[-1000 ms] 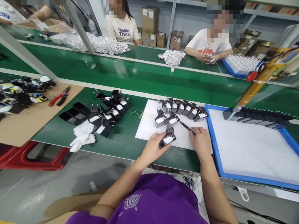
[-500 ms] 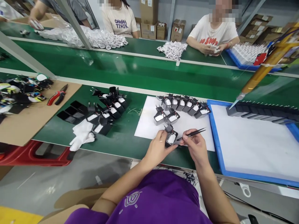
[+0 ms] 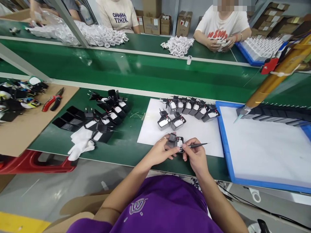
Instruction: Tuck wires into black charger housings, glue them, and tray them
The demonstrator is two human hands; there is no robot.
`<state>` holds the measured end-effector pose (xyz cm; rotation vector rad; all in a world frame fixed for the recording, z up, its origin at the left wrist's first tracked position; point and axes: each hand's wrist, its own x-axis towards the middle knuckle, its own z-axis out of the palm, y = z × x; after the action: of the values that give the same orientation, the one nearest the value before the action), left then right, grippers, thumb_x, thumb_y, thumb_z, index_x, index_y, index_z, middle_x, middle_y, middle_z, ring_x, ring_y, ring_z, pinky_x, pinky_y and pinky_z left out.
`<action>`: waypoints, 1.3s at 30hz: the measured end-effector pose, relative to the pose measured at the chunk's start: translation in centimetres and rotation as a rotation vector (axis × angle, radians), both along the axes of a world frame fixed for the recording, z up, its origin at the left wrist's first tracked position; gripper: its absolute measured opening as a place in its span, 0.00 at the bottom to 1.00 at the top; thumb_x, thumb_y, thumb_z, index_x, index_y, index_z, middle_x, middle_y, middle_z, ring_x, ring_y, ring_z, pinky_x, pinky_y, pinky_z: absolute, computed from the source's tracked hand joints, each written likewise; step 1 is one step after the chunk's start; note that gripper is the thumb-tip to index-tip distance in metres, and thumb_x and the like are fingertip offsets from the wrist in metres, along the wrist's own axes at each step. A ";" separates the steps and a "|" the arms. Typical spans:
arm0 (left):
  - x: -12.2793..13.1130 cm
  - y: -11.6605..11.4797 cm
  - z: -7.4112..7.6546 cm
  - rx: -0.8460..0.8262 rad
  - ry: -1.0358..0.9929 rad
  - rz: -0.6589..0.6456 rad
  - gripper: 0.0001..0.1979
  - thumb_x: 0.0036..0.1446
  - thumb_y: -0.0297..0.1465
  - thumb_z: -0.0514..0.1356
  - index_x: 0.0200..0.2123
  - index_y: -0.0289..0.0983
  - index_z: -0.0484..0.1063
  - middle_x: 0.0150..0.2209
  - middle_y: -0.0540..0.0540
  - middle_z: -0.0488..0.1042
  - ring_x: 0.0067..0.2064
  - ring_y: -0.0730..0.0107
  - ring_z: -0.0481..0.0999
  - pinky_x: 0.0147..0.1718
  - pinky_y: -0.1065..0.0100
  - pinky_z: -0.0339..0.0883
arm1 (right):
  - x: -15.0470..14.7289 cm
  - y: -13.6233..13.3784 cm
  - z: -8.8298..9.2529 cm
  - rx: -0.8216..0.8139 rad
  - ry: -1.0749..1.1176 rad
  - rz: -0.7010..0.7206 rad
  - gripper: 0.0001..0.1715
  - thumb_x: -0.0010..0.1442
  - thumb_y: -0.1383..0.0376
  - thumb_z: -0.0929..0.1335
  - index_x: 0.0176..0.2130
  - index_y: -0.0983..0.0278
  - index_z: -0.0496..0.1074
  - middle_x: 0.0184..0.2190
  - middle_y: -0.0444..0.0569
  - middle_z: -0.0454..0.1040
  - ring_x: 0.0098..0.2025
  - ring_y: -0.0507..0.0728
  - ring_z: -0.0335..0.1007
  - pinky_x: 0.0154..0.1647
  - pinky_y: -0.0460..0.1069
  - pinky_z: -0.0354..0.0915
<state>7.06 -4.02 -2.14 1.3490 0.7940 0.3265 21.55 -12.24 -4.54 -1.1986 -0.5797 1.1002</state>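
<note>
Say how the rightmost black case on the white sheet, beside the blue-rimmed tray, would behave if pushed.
The rightmost black case looks boxy and stiff, so it would probably slide rather than roll. The next case stands close on its left, so a leftward push may jostle that too.

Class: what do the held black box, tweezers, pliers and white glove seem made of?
Held box: probably hard plastic, matte; stiff, straight edges.
Tweezers: perhaps metal or plastic, black; slim, tapering.
Pliers: likely metal, by the dark pointed head; smooth red and black grips suggest plastic.
Glove: apparently fabric, dull white; limp folds.
</note>
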 end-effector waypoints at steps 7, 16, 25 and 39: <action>0.4 -0.2 -0.5 -0.175 -0.058 0.017 0.37 0.52 0.42 0.66 0.61 0.36 0.57 0.28 0.49 0.74 0.25 0.71 0.77 0.26 0.70 0.73 | -0.1 -0.1 0.1 -0.049 -0.013 0.051 0.17 0.54 0.59 0.73 0.33 0.61 0.62 0.14 0.34 0.65 0.13 0.47 0.63 0.14 0.41 0.60; 0.2 -0.5 -1.5 -0.193 -0.137 0.053 0.36 0.51 0.43 0.66 0.58 0.35 0.60 0.29 0.48 0.75 0.26 0.70 0.78 0.28 0.68 0.74 | -0.6 -0.2 0.0 -0.011 -0.052 0.043 0.15 0.56 0.61 0.72 0.33 0.61 0.62 0.18 0.35 0.67 0.14 0.46 0.65 0.16 0.41 0.62; 2.7 -0.1 -0.2 0.030 -0.104 -0.035 0.35 0.55 0.39 0.63 0.62 0.32 0.54 0.24 0.49 0.75 0.26 0.66 0.78 0.28 0.66 0.73 | 0.9 0.3 0.9 0.062 0.122 -0.116 0.19 0.49 0.59 0.75 0.30 0.61 0.62 0.19 0.34 0.63 0.13 0.44 0.57 0.12 0.40 0.55; 3.4 1.9 3.0 1.155 0.667 0.208 0.22 0.58 0.42 0.61 0.52 0.37 0.67 0.45 0.41 0.69 0.44 0.56 0.73 0.33 0.66 0.67 | 2.7 -1.0 -0.1 0.060 0.025 -0.205 0.15 0.53 0.58 0.73 0.33 0.61 0.65 0.21 0.37 0.68 0.21 0.49 0.69 0.23 0.44 0.64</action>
<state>10.46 -2.09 0.85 2.5347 1.4017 0.5477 24.21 -13.25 -4.65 -1.1634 -0.4562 0.9173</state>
